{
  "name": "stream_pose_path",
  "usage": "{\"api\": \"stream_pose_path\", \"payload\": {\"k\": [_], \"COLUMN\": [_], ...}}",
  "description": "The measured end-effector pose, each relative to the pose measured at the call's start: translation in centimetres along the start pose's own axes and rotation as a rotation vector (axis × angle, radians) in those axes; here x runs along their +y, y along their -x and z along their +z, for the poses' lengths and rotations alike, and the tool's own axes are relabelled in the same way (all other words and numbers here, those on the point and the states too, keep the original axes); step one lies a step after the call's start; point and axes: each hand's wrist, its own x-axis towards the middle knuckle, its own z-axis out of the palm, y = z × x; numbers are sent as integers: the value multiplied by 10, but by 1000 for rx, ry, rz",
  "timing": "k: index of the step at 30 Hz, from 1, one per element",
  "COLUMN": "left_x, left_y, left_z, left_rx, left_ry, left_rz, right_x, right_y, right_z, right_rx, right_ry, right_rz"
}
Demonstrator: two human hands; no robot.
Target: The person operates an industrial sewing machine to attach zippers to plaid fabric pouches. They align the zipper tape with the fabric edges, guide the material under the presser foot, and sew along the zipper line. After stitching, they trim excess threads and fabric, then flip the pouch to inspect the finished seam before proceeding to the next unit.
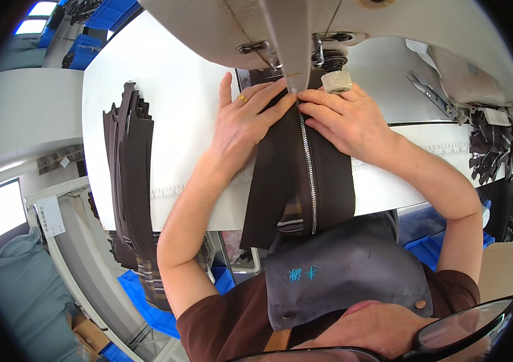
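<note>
Your left hand (239, 127) rests splayed on the brown fabric (336, 175); right hand (356, 123) presses it, pinch unclear. Metal zipper (308, 163) runs from under the sewing machine (208, 30) toward the bench (178, 120) edge; uneven pressure could skew it.

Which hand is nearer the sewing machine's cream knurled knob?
Right. The right hand is just below the knurled knob in the picture; the left hand is farther, to the knob's left, across the zipper.
</note>
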Motion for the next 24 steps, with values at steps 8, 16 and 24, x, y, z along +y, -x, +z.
{"api": "stream_pose_path", "payload": {"k": [8,16,24], "left_x": [7,3,3], "left_y": [3,4,1], "left_z": [-8,-1,0], "left_rx": [-92,-75,-86], "left_ry": [36,-21,52], "left_rz": [-71,-95,-124], "right_x": [22,28,16], "right_y": [-9,-10,-1], "right_z": [-8,-9,-65], "right_rx": [-261,-330,15], "right_ry": [126,181,154], "right_rz": [42,51,-5]}}
